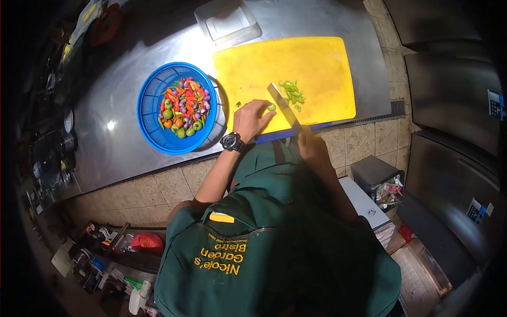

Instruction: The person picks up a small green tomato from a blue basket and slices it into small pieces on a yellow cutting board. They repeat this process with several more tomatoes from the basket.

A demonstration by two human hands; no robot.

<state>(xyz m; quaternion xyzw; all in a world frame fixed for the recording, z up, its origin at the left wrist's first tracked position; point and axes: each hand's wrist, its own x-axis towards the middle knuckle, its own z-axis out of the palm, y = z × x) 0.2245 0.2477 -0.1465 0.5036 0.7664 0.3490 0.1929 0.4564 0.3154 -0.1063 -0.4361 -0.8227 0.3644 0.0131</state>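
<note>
My left hand (pixel 250 118), with a black watch at the wrist, pinches a small green tomato piece (pixel 271 107) against the yellow cutting board (pixel 253 63). The handle of a knife (pixel 284 107) is closed in my right hand (pixel 312 148). Its broad blade slants over the board just right of the tomato piece. Beyond the blade lies a small heap of cut green pieces (pixel 293 93). A blue plastic basket (pixel 143 119) to the left of the board holds red and orange chilies (pixel 185 98), purple shallots and several green tomatoes (pixel 182 132).
A clear plastic container (pixel 224 24) stands behind the board on the steel table (pixel 105 142). Dark cabinets (pixel 449 95) are at the right. A dark bin (pixel 377 174) with scraps and a white box (pixel 364 203) sit on the floor, lower right.
</note>
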